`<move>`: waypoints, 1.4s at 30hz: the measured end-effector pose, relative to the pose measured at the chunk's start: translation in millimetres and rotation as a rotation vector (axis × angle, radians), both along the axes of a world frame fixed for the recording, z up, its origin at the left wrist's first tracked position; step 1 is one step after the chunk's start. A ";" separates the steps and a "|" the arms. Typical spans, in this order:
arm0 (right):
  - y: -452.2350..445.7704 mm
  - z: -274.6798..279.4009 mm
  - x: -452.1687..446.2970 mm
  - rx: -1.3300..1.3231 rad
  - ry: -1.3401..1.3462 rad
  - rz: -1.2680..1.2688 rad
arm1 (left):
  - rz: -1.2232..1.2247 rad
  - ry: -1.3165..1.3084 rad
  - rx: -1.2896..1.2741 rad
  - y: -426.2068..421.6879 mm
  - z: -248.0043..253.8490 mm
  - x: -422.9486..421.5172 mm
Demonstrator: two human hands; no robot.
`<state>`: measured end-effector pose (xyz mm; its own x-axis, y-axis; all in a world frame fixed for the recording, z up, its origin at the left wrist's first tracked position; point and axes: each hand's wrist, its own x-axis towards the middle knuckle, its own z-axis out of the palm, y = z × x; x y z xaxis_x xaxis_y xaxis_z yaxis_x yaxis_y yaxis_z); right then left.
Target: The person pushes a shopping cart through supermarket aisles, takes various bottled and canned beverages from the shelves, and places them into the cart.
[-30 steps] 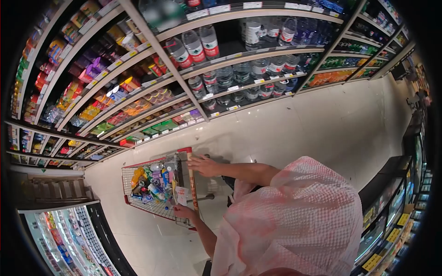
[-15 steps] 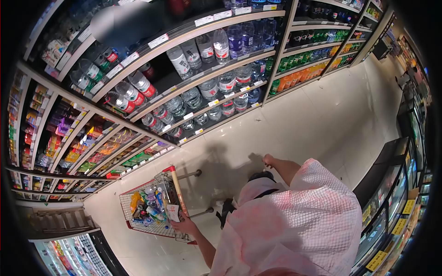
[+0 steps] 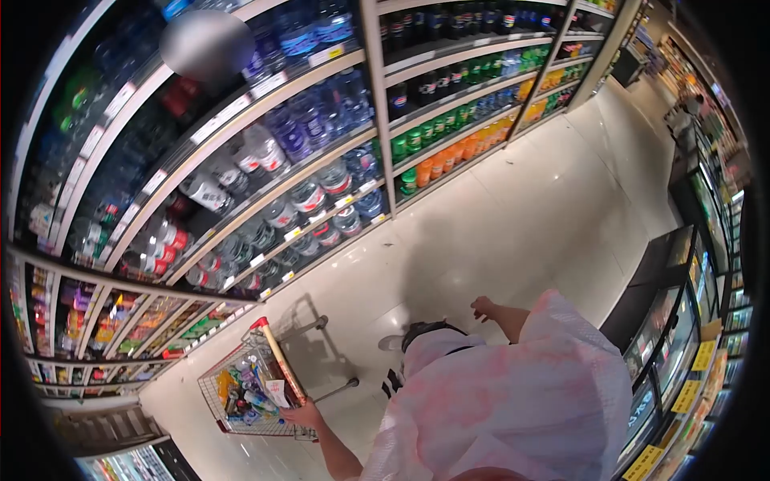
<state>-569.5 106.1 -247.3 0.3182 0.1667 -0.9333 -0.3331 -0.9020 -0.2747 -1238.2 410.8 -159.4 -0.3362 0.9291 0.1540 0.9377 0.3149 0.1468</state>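
Observation:
My left hand (image 3: 301,414) is closed round the handle of a shopping cart (image 3: 268,332), near its lower end. Beside that hand, a white paper with red print (image 3: 277,394) lies against the handle. Mixed packaged goods (image 3: 241,390) fill part of the wire basket; most are too small to name. My right hand (image 3: 483,309) hangs free over the floor on the other side of my body, fingers loosely bent and apart, with nothing visible in it.
Tall shelves (image 3: 391,120) of bottled water and soft drinks run along the far side. Glass-fronted coolers (image 3: 654,321) with yellow tags stand to the right. A pale tiled floor (image 3: 513,208) stretches between them. Another person (image 3: 688,108) is far off at upper right.
My view has shifted along the shelves, showing more soft drinks. The cart appears lower and turned slightly, with my left hand still on its handle. My right hand has swung and its fingers look looser.

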 end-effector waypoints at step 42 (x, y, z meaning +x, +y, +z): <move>-245.5 104.1 979.0 0.417 -0.276 -0.095 | 0.032 0.503 -0.585 -286.4 10.3 951.4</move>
<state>409.5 -139.4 -143.1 0.5751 0.4657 -0.6725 -0.2723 -0.6663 -0.6942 -286.8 124.4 -149.1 -0.3841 0.8973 -0.2177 0.8366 0.2384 -0.4933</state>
